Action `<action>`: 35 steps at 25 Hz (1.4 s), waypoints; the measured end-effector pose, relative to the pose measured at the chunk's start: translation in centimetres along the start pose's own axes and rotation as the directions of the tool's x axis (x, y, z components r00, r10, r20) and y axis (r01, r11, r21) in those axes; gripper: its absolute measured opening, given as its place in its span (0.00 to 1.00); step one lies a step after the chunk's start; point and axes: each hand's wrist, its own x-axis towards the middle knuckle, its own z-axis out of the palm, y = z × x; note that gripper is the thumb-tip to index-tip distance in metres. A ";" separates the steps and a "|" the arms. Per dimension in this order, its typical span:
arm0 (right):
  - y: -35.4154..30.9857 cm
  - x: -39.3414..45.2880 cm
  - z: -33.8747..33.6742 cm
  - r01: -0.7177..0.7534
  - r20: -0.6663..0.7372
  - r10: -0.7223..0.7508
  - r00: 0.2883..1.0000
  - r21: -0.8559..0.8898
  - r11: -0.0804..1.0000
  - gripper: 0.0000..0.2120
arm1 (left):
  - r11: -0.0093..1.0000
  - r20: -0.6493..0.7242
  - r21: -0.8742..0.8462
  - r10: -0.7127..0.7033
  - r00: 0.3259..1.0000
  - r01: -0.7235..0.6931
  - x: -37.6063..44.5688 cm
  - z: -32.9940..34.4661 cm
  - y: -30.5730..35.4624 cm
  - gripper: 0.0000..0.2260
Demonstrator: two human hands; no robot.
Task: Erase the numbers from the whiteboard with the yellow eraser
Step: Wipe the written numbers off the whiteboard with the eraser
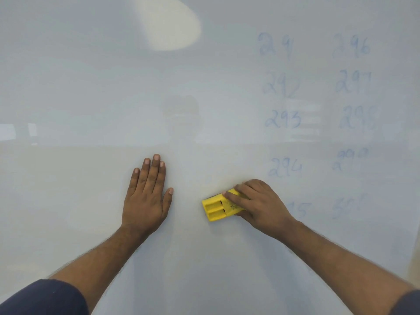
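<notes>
Two hands meet the whiteboard (91,98): the right hand (256,203) has curled fingers (231,196) grasping the yellow eraser (216,209), which juts toward nine o'clock; the left hand (146,196) lies flat, fingers released.

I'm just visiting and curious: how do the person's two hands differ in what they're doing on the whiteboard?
The left hand lies flat with straight fingers on the whiteboard and holds nothing; the right hand has fingers curled around the yellow eraser. The left hand rests on a bare patch; the right hand sits nearer the faint blue numbers, covering part of one. Both are bare and against the board.
</notes>
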 end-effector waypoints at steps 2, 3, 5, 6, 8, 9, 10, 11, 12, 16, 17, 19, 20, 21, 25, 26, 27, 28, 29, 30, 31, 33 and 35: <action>0.0 -1.2 0.2 0.069 0.050 -0.069 0.996 -0.010 0.998 0.17 | 1.000 0.009 -0.003 0.000 1.000 0.000 0.1 -0.1 0.1 0.30; 0.1 -1.9 0.3 0.098 0.079 -0.097 0.992 -0.012 0.995 0.16 | 1.000 0.011 -0.004 -0.003 1.000 0.003 0.1 -0.2 0.1 0.30; 0.5 -3.3 0.1 0.150 0.154 -0.145 0.977 -0.018 0.989 0.18 | 1.000 0.009 -0.006 -0.024 1.000 0.024 0.1 -0.3 0.4 0.30; 0.9 -3.9 -0.1 0.168 0.191 -0.160 0.968 -0.025 0.985 0.18 | 0.999 0.006 -0.014 -0.037 0.999 0.037 0.2 -0.4 0.6 0.30; 1.9 -4.5 -1.0 0.161 0.212 -0.152 0.965 -0.030 0.986 0.19 | 0.998 -0.005 -0.034 -0.055 0.998 0.054 1.1 -0.8 1.1 0.30; 2.5 -4.3 -1.6 0.126 0.185 -0.120 0.976 -0.022 0.992 0.20 | 0.998 -0.017 -0.042 -0.056 0.998 0.055 2.0 -1.0 1.5 0.30; 3.3 -3.6 -2.4 0.072 0.136 -0.069 0.988 -0.022 0.997 0.21 | 0.997 -0.034 -0.056 -0.052 0.998 0.050 3.2 -1.3 1.9 0.30; 4.3 -2.5 -3.5 0.016 0.080 -0.013 0.997 -0.034 0.999 0.23 | 0.997 -0.052 -0.072 -0.043 0.998 0.039 4.7 -1.6 2.5 0.30; 5.2 -1.2 -4.5 -0.034 0.027 0.035 0.999 -0.046 0.998 0.25 | 0.996 -0.065 -0.086 -0.030 0.997 0.024 6.1 -1.9 3.0 0.30; 9.1 3.8 -9.0 -0.106 -0.105 0.095 0.990 -0.102 0.989 0.27 | 0.992 -0.115 -0.106 0.050 0.992 -0.062 11.7 -2.9 5.3 0.30; 10.1 4.5 -9.8 -0.108 -0.123 0.093 0.988 -0.121 0.987 0.28 | 0.991 -0.122 -0.103 0.072 0.990 -0.085 12.9 -3.0 5.8 0.29; 12.2 5.9 -11.4 -0.110 -0.152 0.086 0.985 -0.161 0.981 0.27 | 0.989 -0.140 -0.086 0.106 0.984 -0.118 15.5 -3.4 6.5 0.29; 13.2 6.4 -12.2 -0.113 -0.166 0.084 0.983 -0.177 0.978 0.27 | 0.989 -0.148 -0.077 0.112 0.983 -0.125 16.8 -3.6 6.7 0.29; 14.4 7.1 -12.9 -0.120 -0.180 0.084 0.980 -0.194 0.974 0.27 | 0.990 -0.157 -0.069 0.114 0.981 -0.127 18.3 -3.9 6.9 0.29; 18.1 9.9 -15.0 -0.188 -0.242 0.134 0.961 -0.217 0.958 0.27 | 0.992 -0.193 -0.045 0.110 0.975 -0.121 23.8 -4.9 7.5 0.29; 18.8 10.6 -15.3 -0.189 -0.246 0.136 0.960 -0.210 0.959 0.27 | 0.992 -0.205 -0.035 0.112 0.972 -0.122 24.9 -5.1 7.8 0.29; 19.3 11.2 -15.5 -0.174 -0.236 0.124 0.964 -0.205 0.963 0.27 | 0.992 -0.217 -0.025 0.115 0.969 -0.123 25.9 -5.2 8.1 0.29; 19.7 11.8 -15.4 -0.148 -0.221 0.102 0.970 -0.207 0.967 0.27 | 0.992 -0.224 -0.015 0.120 0.967 -0.126 26.7 -5.2 8.4 0.29; 20.1 12.2 -15.2 -0.122 -0.209 0.077 0.975 -0.211 0.970 0.27 | 0.992 -0.229 -0.005 0.124 0.965 -0.129 27.4 -5.2 8.7 0.29; 20.5 12.6 -14.9 -0.107 -0.202 0.063 0.977 -0.211 0.972 0.26 | 0.991 -0.232 0.003 0.128 0.964 -0.131 27.9 -5.1 8.9 0.30; 21.0 13.1 -14.7 -0.111 -0.207 0.068 0.976 -0.202 0.973 0.26 | 0.991 -0.233 0.012 0.130 0.964 -0.131 28.4 -4.9 9.1 0.30; 21.8 14.3 -14.4 -0.160 -0.249 0.116 0.962 -0.165 0.973 0.27 | 0.992 -0.227 0.028 0.127 0.965 -0.124 29.1 -4.6 9.4 0.30; 22.6 15.6 -14.6 -0.197 -0.305 0.148 0.941 -0.134 0.971 0.28 | 0.994 -0.219 0.034 0.109 0.970 -0.104 29.4 -4.2 9.5 0.30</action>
